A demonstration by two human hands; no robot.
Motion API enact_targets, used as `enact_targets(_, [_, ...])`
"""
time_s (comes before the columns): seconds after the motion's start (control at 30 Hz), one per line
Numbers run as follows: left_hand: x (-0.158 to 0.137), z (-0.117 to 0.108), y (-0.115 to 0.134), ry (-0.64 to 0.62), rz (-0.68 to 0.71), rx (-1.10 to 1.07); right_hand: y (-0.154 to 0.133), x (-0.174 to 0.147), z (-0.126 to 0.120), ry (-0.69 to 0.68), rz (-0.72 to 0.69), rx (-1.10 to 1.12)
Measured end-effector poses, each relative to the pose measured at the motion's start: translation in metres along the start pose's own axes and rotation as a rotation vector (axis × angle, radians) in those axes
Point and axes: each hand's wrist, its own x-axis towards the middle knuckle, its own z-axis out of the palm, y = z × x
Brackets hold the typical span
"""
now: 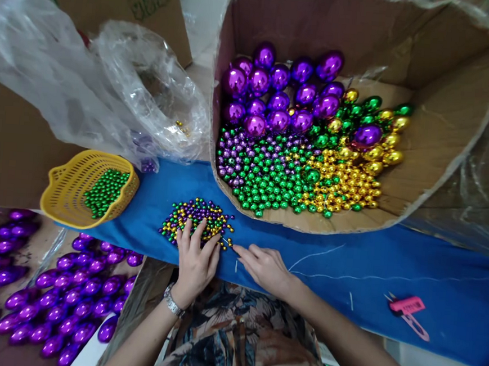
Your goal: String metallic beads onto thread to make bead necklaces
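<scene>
A pile of small green, gold and purple beads [195, 216] lies on the blue cloth [160, 182]. My left hand [196, 264] rests over the pile's front edge, fingers spread and touching the beads. Just to its right, my right hand [265, 270] is closed in a pinch, its fingertips beside a few gold beads [229, 243]. A thin, pale needle-like piece [225, 239] shows between the two hands; its far end is hidden at the right fingertips. White thread [317, 258] trails over the cloth from behind my right hand.
A large cardboard box [444, 114] holds purple, green and gold beads. At left stands a yellow basket [63, 194] with green beads, above large purple beads [71, 288]. Pink-handled snips [408, 308] lie at right; clear plastic bags [150, 91] stand behind.
</scene>
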Motion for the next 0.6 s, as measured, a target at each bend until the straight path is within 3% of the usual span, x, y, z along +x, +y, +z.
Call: enact_targets(0.6, [0.002, 0.0, 0.002, -0.008, 0.006, -0.027, 0.0, 0.002, 0.011, 0.071, -0.011, -0.073])
